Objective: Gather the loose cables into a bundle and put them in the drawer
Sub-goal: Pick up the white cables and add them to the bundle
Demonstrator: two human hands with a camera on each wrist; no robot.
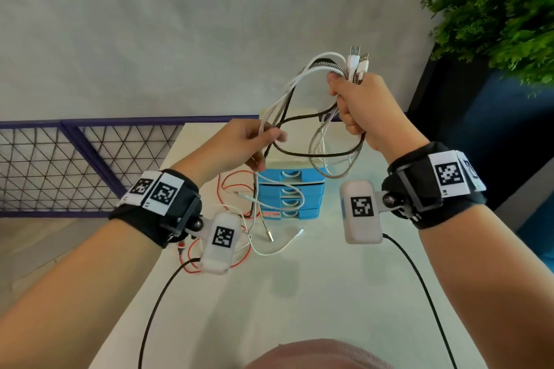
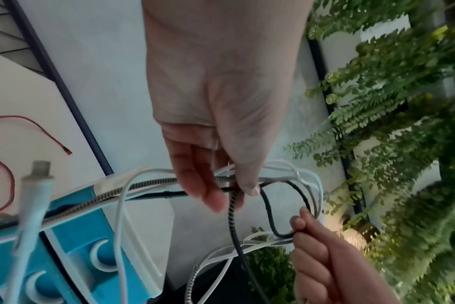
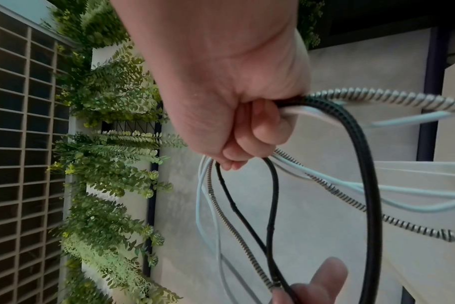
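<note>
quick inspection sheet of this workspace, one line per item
surface: white table, mostly bare near the person.
job's things: blue drawer unit on the table, all its drawers shut; cable bundle held up above it.
clutter: nothing seen.
grippers: right hand fisted round the gathered loops, plugs sticking up; left hand pinches strands of the same bundle.
cables: white, black and braided ones in the bundle; red cable and thin white cable lie loose on the table, left of the unit and in front of it.
surroundings: grey wall, mesh railing at left, green plant at right.
</note>
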